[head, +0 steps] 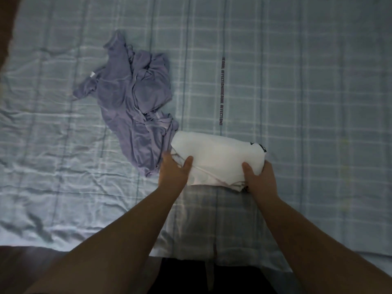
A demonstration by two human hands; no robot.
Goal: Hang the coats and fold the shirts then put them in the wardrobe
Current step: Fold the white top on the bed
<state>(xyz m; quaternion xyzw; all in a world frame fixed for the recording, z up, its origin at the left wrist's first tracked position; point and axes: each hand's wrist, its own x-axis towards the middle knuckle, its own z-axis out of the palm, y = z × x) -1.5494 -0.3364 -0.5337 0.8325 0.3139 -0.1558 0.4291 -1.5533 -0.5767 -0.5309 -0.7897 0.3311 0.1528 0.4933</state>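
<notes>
A folded white shirt (216, 158) lies near the front edge of the bed (297, 102), held at both ends: the left hand (172, 172) grips its left end with the thumb on top and fingers tucked under, and the right hand (259, 177) grips the right end the same way. A crumpled purple shirt (135, 102) lies just left and farther back, touching the white one's far left corner

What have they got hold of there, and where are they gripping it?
A folded white shirt, held by its two ends: the left hand grips the left end, the right hand the right end, thumbs on top. The purple shirt lies untouched.
</notes>
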